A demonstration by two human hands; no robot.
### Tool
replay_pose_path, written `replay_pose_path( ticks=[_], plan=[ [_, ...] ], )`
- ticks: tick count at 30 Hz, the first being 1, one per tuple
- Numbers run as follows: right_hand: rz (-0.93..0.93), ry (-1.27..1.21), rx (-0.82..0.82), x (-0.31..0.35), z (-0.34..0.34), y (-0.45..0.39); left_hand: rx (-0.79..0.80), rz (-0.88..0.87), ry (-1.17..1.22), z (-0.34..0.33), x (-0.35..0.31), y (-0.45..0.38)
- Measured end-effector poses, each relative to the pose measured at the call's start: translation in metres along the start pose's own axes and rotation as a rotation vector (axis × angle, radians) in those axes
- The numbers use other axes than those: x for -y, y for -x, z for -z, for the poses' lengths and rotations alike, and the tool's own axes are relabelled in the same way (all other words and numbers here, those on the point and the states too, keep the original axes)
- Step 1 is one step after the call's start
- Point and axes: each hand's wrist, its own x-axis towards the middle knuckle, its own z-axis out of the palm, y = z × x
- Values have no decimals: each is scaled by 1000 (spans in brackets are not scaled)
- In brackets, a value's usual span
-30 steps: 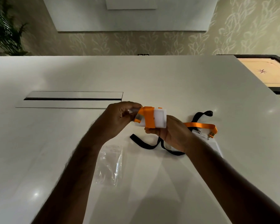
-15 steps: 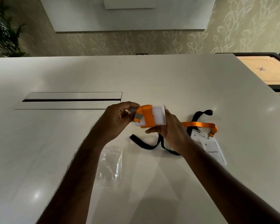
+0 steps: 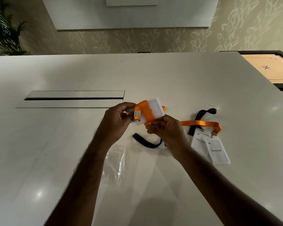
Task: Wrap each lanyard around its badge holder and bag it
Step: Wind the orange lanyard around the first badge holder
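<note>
A white badge holder (image 3: 155, 108) is held above the table, with an orange lanyard (image 3: 145, 112) wound around its middle. My left hand (image 3: 116, 121) grips its left end by the metal clip. My right hand (image 3: 165, 128) pinches the lanyard's loose end under the holder's lower edge. Two more badge holders (image 3: 216, 150) lie overlapped on the table to the right, one on a second orange lanyard (image 3: 201, 123), one on a black lanyard (image 3: 201, 115). A clear plastic bag (image 3: 117, 160) lies flat beneath my left forearm.
The white table (image 3: 153, 74) has a long cable slot with a lid (image 3: 72, 98) at the left. A carrom board (image 3: 268, 69) stands beyond the table's right edge. A plant (image 3: 3, 35) is at the far left by the wall.
The holder has tilted, its right end now higher. My right hand has moved from behind the holder to its lower edge and now pinches the lanyard there.
</note>
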Motion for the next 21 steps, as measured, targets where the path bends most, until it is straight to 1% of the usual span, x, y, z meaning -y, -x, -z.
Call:
replay_pose_path(
  ticks=[4,10,16,18,21],
  plan=[
    [6,24,-23,-1,-1,1,-15,-2,-24,0,3,2],
    [8,77,-12,-2,-2,-2,-62,-13,-62,0,6,3],
    [-13,-114,50,4,6,0,-122,-25,-64,-3,8,2],
    [-17,-129,77,5,8,0,-136,-21,-68,-3,10,4],
    [4,-123,81,7,11,-2,-134,1,-5,-5,12,8]
  ],
)
